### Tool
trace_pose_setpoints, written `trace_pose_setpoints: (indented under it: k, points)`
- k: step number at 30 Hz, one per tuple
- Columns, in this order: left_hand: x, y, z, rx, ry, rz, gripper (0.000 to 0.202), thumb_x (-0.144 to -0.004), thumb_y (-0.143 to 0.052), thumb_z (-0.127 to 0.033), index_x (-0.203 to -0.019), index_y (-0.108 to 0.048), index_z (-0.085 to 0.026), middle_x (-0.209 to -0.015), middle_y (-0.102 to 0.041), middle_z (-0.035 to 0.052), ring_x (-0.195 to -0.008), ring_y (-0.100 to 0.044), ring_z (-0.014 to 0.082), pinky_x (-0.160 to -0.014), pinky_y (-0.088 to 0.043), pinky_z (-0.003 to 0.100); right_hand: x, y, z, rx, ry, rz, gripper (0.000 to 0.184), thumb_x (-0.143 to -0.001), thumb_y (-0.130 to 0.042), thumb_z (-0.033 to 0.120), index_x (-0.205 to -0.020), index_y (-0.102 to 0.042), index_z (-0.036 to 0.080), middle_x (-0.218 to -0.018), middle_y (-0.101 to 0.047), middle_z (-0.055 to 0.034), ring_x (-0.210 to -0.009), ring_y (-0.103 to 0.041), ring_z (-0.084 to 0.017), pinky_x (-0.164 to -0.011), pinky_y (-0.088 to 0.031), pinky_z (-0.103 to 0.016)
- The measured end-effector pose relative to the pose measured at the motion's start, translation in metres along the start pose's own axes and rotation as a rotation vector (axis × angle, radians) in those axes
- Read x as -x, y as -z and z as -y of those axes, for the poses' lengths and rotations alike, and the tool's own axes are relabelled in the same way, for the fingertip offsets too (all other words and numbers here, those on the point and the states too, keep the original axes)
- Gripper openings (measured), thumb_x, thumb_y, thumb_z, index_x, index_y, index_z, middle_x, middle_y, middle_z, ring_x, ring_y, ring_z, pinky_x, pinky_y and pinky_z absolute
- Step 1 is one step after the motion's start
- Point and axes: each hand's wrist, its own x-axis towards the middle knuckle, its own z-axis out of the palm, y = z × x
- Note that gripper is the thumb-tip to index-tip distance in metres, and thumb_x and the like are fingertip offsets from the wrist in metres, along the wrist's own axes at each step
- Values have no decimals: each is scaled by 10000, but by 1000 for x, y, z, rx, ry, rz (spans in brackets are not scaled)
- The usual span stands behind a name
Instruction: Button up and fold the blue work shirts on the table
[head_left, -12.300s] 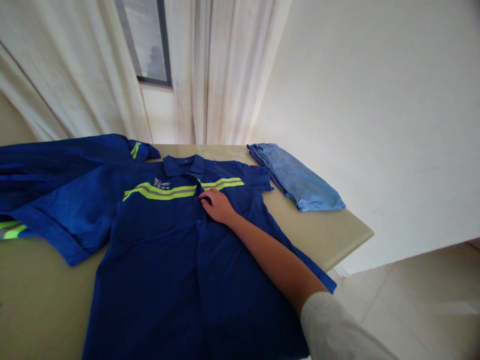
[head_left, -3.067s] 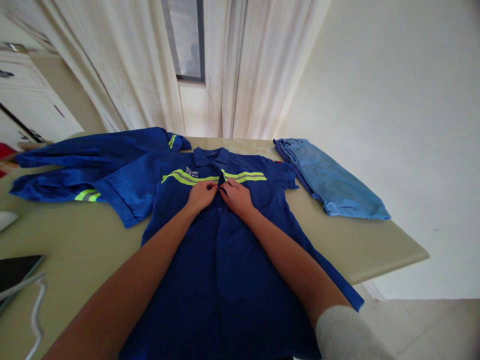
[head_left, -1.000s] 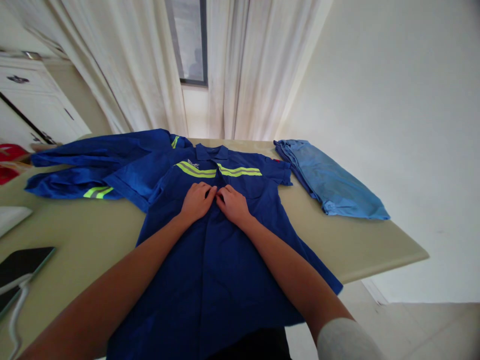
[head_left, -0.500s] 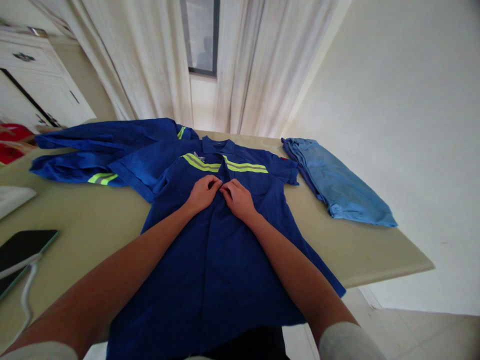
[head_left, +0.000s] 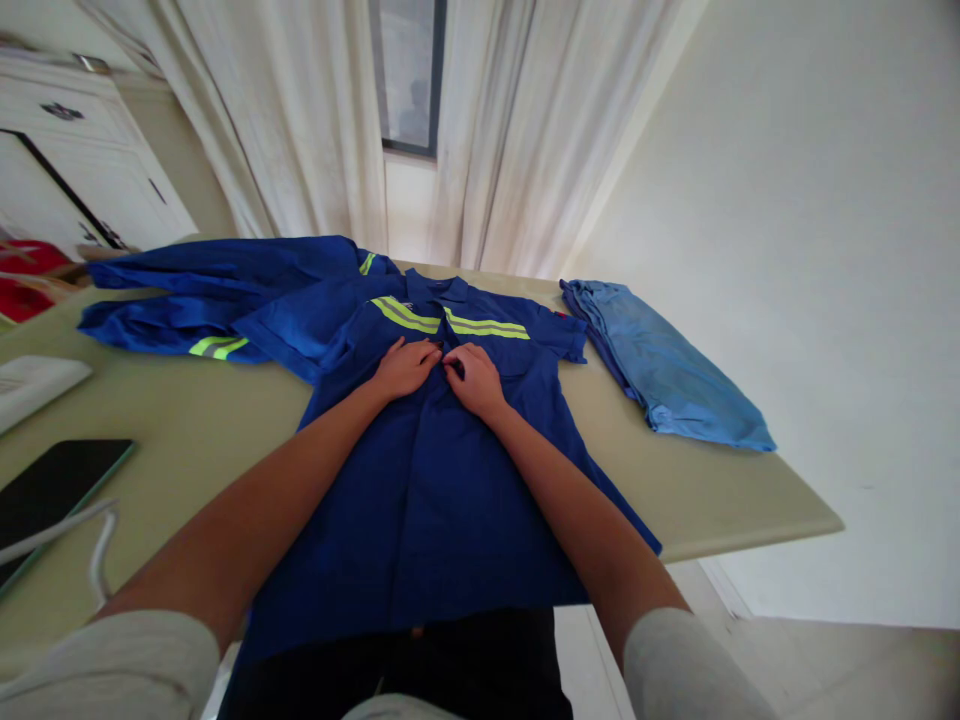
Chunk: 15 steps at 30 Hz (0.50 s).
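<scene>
A dark blue short-sleeved work shirt (head_left: 465, 500) with yellow-green reflective stripes lies face up, collar at the far side, its hem hanging over the near table edge. Both hands meet at its front placket, just below the chest stripes. My left hand (head_left: 407, 368) pinches the placket cloth, its fingers bent over it. My right hand (head_left: 476, 378) grips the same edge from the other side, thumb and forefinger curled together. Whether a button lies between the fingertips is too small to make out.
Blue trousers (head_left: 187, 275) with reflective bands lie at the back left, beside the shirt. Folded light blue trousers (head_left: 667, 370) rest along the right side of the table (head_left: 735, 500). A phone (head_left: 64, 490), a white cable (head_left: 101, 545) and a white object (head_left: 41, 385) are at the left.
Both hands stay at the placket, with slightly shifted fingers; the left fingers lie flatter. The camera view has shifted a little, and more of my dark trousers shows below the hem.
</scene>
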Motion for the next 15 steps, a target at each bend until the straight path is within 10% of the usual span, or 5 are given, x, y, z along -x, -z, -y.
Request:
trace_pose_setpoints:
  k: [7, 15]
  points:
    - [-4, 16, -5, -82, -28, -128, 486, -1081, -326, -418, -1054, -758, -198, -1187, -781, 128, -1162, -680, 271, -1152, -426, 490, 37, 6, 38, 75, 189, 157, 330, -1061, -585, 513, -1159, -713, 225, -1107, -699, -62, -1025, -628, -201, -912, -407, -328]
    - [52, 24, -19, -50, -133, -170, 417, -1056, -446, -462, -1064, -790, -226, -1169, -744, 87, -1073, -637, 264, -1032, -478, 458, 30, 16, 21, -118, -34, 216, 234, -834, -787, 122, -1040, -714, 207, -865, -710, 31, -840, -633, -158, -782, -384, -277]
